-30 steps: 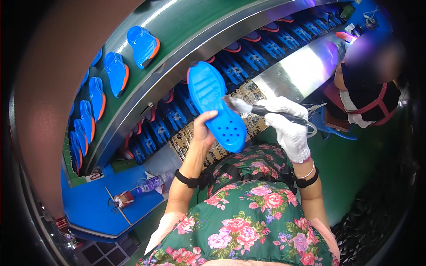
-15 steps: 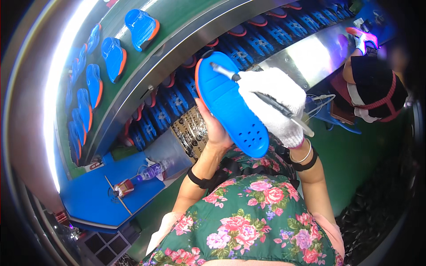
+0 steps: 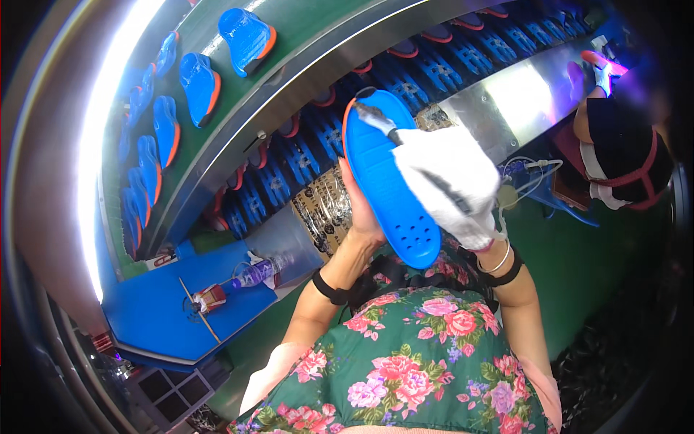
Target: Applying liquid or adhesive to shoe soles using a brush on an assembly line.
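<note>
Left hand [image 3: 363, 210] has the blue sole [image 3: 394, 177] closed against the palm side: thumb up along its left edge, remaining fingers hidden underneath, so I can't tell their spread. Right hand [image 3: 452, 181], in a white glove, is wrapped around the brush [image 3: 374, 116]; finger detail is blurred.

Sole is held up in front of me, tilted, black-tipped end away, holed end toward me. Bristles are at the far end, near the orange edge; contact looks likely.

Progress: I read this piece as mid-pass. Brush is at the far end; whether the middle and holed end are coated, I can't tell, no wet line shows. Setting it down isn't done. Similar soles [image 3: 200, 88] already lie on the green belt [image 3: 307, 25], upper left. Blue racks [image 3: 412, 94] stand behind my workpiece.
</note>
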Demonstrator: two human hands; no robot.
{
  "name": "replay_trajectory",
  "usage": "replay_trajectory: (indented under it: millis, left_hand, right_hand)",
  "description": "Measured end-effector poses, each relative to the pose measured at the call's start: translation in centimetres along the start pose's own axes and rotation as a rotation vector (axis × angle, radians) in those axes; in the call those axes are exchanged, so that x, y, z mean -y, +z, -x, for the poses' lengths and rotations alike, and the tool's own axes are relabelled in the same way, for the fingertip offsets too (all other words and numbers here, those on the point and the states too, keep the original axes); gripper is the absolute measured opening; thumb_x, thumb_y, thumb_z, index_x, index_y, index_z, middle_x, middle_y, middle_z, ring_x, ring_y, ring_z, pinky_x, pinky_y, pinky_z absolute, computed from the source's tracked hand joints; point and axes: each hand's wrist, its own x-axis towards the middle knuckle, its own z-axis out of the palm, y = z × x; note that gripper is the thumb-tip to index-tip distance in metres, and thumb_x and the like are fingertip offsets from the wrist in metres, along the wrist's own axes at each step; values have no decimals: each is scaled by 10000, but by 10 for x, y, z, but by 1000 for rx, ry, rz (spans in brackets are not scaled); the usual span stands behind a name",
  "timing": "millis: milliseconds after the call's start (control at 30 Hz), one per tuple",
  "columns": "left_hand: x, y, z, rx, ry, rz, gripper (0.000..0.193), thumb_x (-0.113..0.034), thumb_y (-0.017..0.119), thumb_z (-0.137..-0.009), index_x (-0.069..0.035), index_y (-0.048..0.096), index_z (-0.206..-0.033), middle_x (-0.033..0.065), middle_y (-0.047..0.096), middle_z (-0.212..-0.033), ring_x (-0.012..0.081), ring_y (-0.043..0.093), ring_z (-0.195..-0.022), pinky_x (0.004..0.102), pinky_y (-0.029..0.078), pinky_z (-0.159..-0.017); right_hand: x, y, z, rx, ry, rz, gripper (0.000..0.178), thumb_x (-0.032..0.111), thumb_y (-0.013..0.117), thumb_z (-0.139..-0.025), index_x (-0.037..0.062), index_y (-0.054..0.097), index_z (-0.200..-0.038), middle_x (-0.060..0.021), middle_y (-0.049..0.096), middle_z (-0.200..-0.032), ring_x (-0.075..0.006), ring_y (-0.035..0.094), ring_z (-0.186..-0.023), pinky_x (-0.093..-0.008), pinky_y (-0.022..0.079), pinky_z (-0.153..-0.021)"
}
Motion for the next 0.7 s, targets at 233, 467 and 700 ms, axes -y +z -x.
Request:
replay_trajectory:
  millis: [233,467,700]
  left_hand:
    - [-10,-15,-4,135,-61,247,1059,-911,325,-890,-120,347,-1594,138,525,-1507,329,547,-1347,512,448,-1143]
    - [-10,-60,-18,323,-58,451,1021,-897,349,-901,-139,361,-1585,119,507,-1508,296,557,-1306,485,485,-1096]
    - [-20,-1,-15,-183,127,-199,1035,-902,371,-889,-84,416,-1521,166,620,-1337,320,648,-1153,491,540,-1017]
  right_hand:
    - [-1,11,6,-9,169,-383,153,-14,787,-797,22,784,-946,-148,773,-1017,-240,732,-831,-351,580,-753]
    - [-2,13,15,55,-151,-40,303,42,794,-803,78,794,-1103,-110,772,-1082,-261,722,-919,-371,576,-780]
    - [-10,6,20,-40,44,-236,187,-9,791,-814,26,777,-998,-145,769,-992,-256,736,-861,-369,584,-770]
